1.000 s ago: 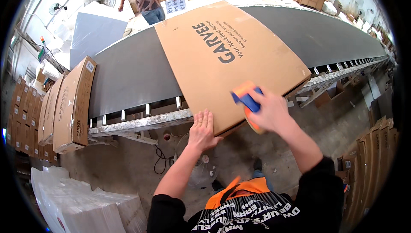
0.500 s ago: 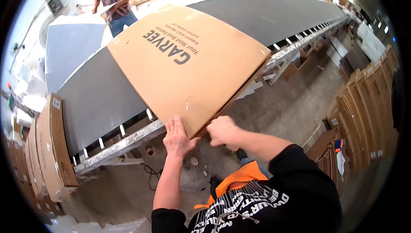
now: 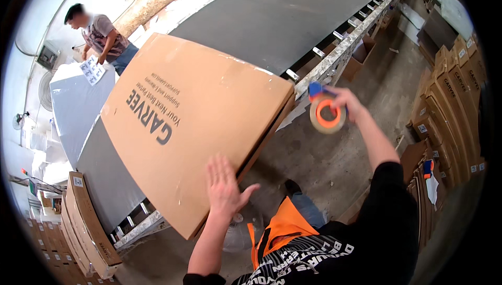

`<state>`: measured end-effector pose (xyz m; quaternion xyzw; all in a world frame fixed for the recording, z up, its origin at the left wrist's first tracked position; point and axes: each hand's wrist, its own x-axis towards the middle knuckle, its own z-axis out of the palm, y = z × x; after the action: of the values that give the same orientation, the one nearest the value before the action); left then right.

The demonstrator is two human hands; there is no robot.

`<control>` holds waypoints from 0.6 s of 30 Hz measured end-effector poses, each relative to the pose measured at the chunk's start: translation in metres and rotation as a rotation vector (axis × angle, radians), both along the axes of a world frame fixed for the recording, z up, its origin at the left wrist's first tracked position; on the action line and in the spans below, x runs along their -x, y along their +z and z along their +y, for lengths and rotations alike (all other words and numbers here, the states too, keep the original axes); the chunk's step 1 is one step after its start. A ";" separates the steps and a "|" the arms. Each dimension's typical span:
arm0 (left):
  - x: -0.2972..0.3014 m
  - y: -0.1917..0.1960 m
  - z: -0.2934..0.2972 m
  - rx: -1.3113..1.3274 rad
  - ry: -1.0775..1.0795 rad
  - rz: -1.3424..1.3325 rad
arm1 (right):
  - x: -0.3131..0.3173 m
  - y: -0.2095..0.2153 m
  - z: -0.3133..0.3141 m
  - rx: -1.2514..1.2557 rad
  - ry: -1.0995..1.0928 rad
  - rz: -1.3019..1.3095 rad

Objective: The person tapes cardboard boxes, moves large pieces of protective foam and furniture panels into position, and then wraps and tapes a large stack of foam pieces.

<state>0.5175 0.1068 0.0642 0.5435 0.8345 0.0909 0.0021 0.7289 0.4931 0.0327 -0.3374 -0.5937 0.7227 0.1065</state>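
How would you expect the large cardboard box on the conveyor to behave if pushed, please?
The box would probably feel stiff, since its top shows no sagging. It seems unlikely to tip, lying flat and broad across the grey belt.

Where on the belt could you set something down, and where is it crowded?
Bare belt runs beyond the carton toward the upper right; a smaller patch lies between carton and boxes at left. Crowded: between these, under the carton.

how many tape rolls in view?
1 tape roll, on the blue dispenser in the right hand, right of the big carton. Others may be hidden; the blue-and-orange item at far right is too small to identify.
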 end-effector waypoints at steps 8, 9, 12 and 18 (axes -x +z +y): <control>0.019 -0.037 0.094 0.033 -0.060 0.173 | 0.091 -0.002 0.133 0.157 0.630 -0.134; 0.017 -0.036 0.083 0.036 -0.043 0.154 | 0.077 -0.004 0.106 0.119 0.621 -0.069; 0.016 -0.028 0.082 0.021 -0.020 0.047 | 0.013 -0.018 -0.011 0.291 0.410 0.031; 0.000 0.043 0.229 -0.010 -0.998 -0.082 | 0.055 -0.036 -0.173 -0.278 -0.227 0.280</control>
<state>0.5170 0.3363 0.1073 0.8725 0.4714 0.1040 0.0755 0.6740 0.3197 -0.0034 -0.2804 -0.6251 0.6573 0.3141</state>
